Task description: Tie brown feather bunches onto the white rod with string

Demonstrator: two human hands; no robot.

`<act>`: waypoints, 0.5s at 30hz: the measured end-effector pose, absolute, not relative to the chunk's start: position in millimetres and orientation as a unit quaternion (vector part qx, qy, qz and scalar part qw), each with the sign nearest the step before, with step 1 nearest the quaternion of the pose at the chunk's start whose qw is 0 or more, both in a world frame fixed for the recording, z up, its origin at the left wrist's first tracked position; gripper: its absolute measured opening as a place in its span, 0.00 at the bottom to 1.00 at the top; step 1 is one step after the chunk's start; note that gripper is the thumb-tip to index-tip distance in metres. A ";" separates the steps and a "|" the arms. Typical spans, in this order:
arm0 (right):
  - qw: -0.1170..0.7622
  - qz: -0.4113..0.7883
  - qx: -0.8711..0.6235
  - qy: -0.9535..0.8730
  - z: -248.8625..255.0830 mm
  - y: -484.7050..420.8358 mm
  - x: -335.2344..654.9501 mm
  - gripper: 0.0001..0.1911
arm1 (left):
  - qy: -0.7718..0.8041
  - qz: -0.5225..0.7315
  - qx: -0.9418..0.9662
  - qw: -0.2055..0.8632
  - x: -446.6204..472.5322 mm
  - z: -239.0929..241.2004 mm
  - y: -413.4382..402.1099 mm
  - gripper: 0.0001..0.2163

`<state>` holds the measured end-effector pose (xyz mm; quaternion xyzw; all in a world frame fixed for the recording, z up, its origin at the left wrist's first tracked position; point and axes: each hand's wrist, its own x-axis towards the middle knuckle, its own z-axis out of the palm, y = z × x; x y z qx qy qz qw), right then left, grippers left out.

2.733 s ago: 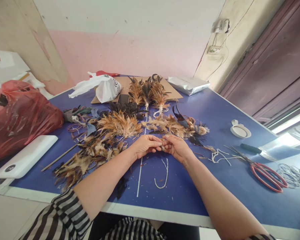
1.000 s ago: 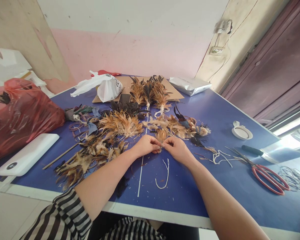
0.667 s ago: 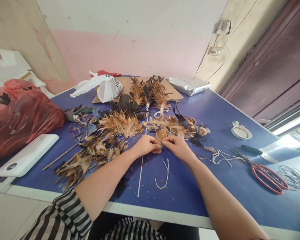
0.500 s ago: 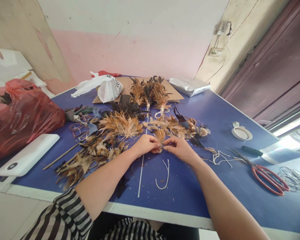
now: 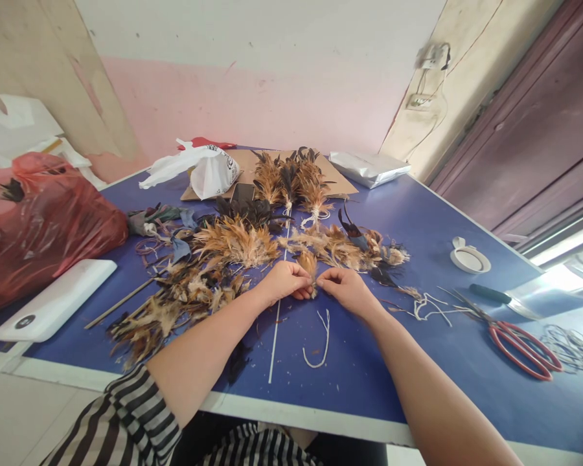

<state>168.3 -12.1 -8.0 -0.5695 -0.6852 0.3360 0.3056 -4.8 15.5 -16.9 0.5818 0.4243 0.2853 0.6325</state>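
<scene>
My left hand (image 5: 291, 280) pinches a small bunch of brown feathers (image 5: 308, 264) above the blue table, tips pointing away from me. Close by on the right, the fingers of my right hand (image 5: 341, 287) are pinched together beside the bunch's lower end; whatever they hold is too small to make out. A short piece of white string (image 5: 326, 343) lies curved on the table below my hands. Loose golden-brown feathers (image 5: 236, 243) lie in a pile beyond my left hand, and more feathers (image 5: 333, 246) are spread behind the bunch.
Tied feather bundles (image 5: 289, 178) rest on cardboard (image 5: 342, 184) at the back. To the right are red-handled scissors (image 5: 525, 349), a green-handled knife (image 5: 490, 293), and a tape roll (image 5: 470, 260). A red plastic bag (image 5: 53, 226) and a white power bank (image 5: 56, 301) occupy the left.
My right fingers have drawn slightly right, away from the bunch. The left hand still holds the feathers in nearly the same spot.
</scene>
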 end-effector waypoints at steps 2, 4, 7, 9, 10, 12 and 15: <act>0.308 0.326 -0.571 -0.688 -6.3 -12.9 167.2 0.10 | 0.423 0.284 0.580 0.636 -4.9 -17.3 16.0 0.06; 0.307 0.312 -0.571 -0.694 -3.1 -14.5 165.3 0.10 | 0.422 0.282 0.577 0.640 -5.4 -16.5 16.4 0.06; 0.308 0.288 -0.555 -0.717 2.1 -17.8 162.6 0.08 | 0.424 0.286 0.563 0.650 -6.8 -13.3 16.8 0.07; 0.307 0.274 -0.529 -0.742 4.5 -19.8 162.3 0.06 | 0.424 0.287 0.551 0.659 -8.0 -11.4 17.1 0.08; 0.306 0.269 -0.515 -0.754 5.3 -20.5 162.7 0.06 | 0.424 0.288 0.546 0.663 -8.6 -10.8 17.3 0.08; 0.297 0.270 -0.492 -0.773 6.7 -21.4 164.1 0.05 | 0.425 0.287 0.541 0.666 -9.4 -10.4 17.8 0.09; 0.308 0.280 -0.481 -0.772 8.8 -21.6 165.8 0.04 | 0.422 0.283 0.549 0.664 -9.6 -10.8 18.0 0.09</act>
